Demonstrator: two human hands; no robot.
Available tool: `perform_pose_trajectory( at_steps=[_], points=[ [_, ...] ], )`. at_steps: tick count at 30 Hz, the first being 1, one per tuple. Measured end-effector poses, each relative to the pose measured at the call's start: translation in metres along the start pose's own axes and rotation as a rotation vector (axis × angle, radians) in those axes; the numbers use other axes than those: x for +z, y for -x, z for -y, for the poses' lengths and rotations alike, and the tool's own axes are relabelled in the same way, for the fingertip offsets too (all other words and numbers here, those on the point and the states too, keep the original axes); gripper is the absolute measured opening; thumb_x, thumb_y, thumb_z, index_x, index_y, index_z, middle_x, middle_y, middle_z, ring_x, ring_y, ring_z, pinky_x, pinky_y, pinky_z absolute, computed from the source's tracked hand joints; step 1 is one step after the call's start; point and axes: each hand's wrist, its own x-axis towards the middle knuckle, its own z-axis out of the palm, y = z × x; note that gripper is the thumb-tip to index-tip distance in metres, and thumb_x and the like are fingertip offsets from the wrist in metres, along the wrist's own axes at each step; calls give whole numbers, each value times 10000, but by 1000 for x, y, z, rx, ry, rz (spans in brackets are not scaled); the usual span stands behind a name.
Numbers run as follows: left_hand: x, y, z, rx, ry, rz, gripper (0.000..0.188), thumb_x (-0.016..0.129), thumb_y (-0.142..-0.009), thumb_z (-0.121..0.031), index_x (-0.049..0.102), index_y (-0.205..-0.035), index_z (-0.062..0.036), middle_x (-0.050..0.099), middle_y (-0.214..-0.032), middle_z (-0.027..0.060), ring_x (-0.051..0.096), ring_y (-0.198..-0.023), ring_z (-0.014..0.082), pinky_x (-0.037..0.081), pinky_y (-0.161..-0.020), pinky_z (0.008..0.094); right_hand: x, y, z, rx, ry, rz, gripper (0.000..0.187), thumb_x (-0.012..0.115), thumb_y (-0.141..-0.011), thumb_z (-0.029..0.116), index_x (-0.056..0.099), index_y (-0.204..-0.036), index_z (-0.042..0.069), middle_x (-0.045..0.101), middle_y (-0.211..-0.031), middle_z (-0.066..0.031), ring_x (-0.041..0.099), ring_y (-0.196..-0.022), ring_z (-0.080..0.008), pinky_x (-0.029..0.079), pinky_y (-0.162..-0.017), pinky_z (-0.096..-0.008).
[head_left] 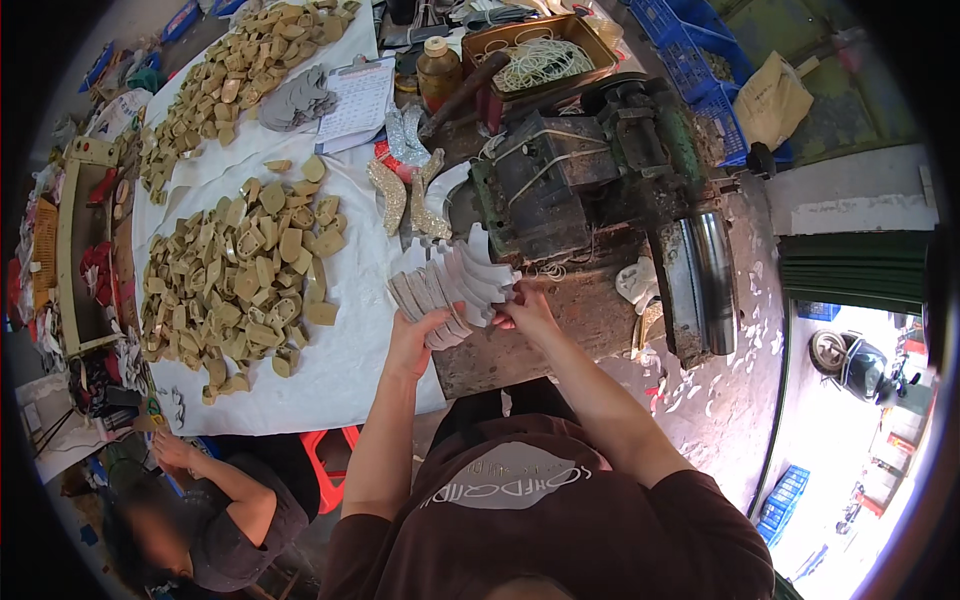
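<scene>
While both hands meet at the near edge of the bench, they share a fanned stack point(450, 285) of thin white-grey curved pieces. The left hand point(415, 340) cups the stack from below, fingers closed around its lower ends; the right hand point(525, 312) pinches the right side, thumb and fingers shut on the outer pieces. The stack sits just in front of a dark green machine point(590, 170), over the bench edge.

These pieces look light, thin and somewhat flexible, probably card or leatherboard, and likely to slide across one another, so a firm hold across the bunched lower ends seems safest.

To the left, a white sheet point(350, 360) carries heaps of tan blocks point(240, 280). Farther off lie a clipboard point(358, 100), a brown bottle point(438, 70) and a tray of white rings point(540, 55). Another person point(200, 520) sits at near left.
</scene>
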Motion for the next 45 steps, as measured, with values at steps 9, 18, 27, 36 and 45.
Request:
perform_pose_trajectory(
  at_steps=[9, 18, 27, 36, 45],
  points=[
    [4, 23, -7, 100, 69, -40, 397, 616, -763, 16, 523, -1146, 70, 661, -1008, 194, 667, -906, 277, 551, -794, 415, -29, 42, -17, -73, 160, 77, 441, 646, -844, 92, 466, -1232, -13, 634, -851, -99, 669, -701, -162, 549, -597, -261],
    [-2, 12, 0, 42, -43, -44, 552, 570, -774, 0, 433, -1307, 24, 567, -1210, 158, 626, -1008, 294, 520, -861, 438, 42, 18, 10, 58, -500, 221, 361, 555, -849, -60, 471, -1197, -22, 560, -1114, -140, 639, -911, -214, 573, -755, -311],
    [9, 36, 2, 151, -48, -172, 383, 600, -763, 5, 545, -1138, 65, 640, -1055, 156, 654, -919, 259, 533, -805, 396, -19, 61, 13, 136, -106, 273, 277, 578, -886, 33, 511, -1153, -3, 611, -1030, -136, 650, -842, -192, 554, -721, -303],
    [144, 91, 5, 276, 101, 205, 695, 716, -662, -98, 440, -1290, 10, 545, -1222, 156, 564, -1115, 286, 486, -944, 430, -84, 188, 139, -988, 521, 161, 185, 639, -864, 105, 615, -1022, 12, 588, -1003, -98, 548, -934, -267, 449, -797, -377],
    [247, 97, 35, 367, 200, 241, 655, 735, -705, -101, 443, -1287, -24, 531, -1242, 125, 536, -1148, 235, 439, -990, 378, -124, 208, 149, -1084, 648, -75, 160, 673, -805, 46, 659, -963, 65, 550, -1009, -69, 474, -986, -263, 374, -882, -382]
  ],
)
